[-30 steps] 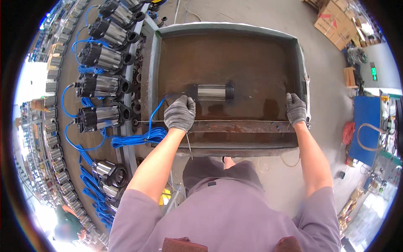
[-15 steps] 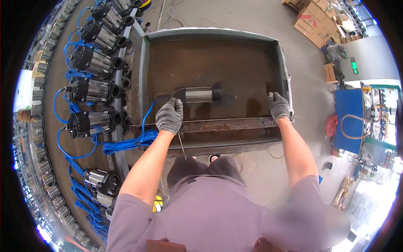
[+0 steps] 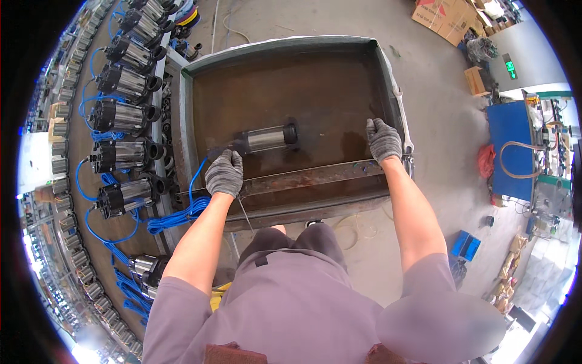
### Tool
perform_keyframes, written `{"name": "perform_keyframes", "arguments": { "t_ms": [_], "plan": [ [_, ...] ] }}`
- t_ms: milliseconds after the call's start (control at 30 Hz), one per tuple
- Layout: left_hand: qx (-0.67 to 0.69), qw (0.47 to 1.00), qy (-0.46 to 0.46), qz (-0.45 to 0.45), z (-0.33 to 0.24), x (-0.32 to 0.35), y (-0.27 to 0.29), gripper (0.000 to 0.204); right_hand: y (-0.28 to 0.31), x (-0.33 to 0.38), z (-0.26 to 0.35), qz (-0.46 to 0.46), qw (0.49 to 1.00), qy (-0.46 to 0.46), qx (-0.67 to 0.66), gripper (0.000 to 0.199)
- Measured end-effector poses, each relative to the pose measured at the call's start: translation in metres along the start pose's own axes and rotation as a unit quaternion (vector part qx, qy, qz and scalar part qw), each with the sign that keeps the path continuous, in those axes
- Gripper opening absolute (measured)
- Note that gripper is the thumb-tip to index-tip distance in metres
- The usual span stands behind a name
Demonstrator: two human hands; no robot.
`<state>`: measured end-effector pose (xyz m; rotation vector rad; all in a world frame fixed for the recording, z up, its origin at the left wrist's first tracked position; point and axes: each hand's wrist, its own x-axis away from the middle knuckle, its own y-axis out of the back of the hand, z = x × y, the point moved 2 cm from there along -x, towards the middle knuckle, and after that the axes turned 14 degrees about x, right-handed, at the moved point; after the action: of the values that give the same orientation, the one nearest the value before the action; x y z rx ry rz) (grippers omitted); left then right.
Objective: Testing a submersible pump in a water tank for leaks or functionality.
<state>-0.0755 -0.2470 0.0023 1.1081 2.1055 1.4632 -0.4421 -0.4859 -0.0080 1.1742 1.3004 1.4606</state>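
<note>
Gloved fingers of the left hand (image 3: 224,173) curl onto the rusty bar (image 3: 315,177) across the tray's (image 3: 182,121) near edge; right hand (image 3: 384,139) fingers press on the bar's far end. A steel pump (image 3: 267,138) lies in the brown water just beyond the left hand. More pumps (image 3: 121,115) with blue cable (image 3: 176,215) line the worktop at left; concrete floor (image 3: 436,121), boxes (image 3: 448,18) at right

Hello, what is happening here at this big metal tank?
A person in grey gloves leans over a rusty metal tank. The left hand is at the cable end of a steel pump lying in the tank, and the right hand rests near the right wall. The pump's blue cable hangs out over the edge. More pumps lie in a row to the left.
</note>
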Motion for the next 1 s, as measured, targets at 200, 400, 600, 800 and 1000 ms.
{"name": "perform_keyframes", "arguments": {
  "t_ms": [200,400,600,800,1000],
  "plan": [
    [-0.013,1.0,-0.014,-0.018,0.002,0.001,-0.004,0.043,-0.001,-0.001,0.0,-0.003,1.0,-0.002,-0.006,0.041],
    [-0.007,0.999,-0.022,-0.034,-0.004,0.001,0.003,0.041,-0.002,-0.002,0.0,-0.01,1.0,-0.002,-0.008,0.042],
    [0.032,0.999,0.003,-0.002,0.008,-0.001,-0.004,0.042,-0.003,-0.003,-0.001,-0.021,1.0,0.008,-0.017,0.041],
    [0.45,0.887,-0.022,-0.104,0.051,0.008,0.02,0.037,-0.007,-0.003,0.0,-0.009,1.0,0.015,-0.013,0.04],
    [0.622,0.724,0.189,-0.229,0.145,0.122,0.087,0.038,-0.004,0.001,0.012,-0.005,0.999,0.045,0.026,0.034]
  ]
}}
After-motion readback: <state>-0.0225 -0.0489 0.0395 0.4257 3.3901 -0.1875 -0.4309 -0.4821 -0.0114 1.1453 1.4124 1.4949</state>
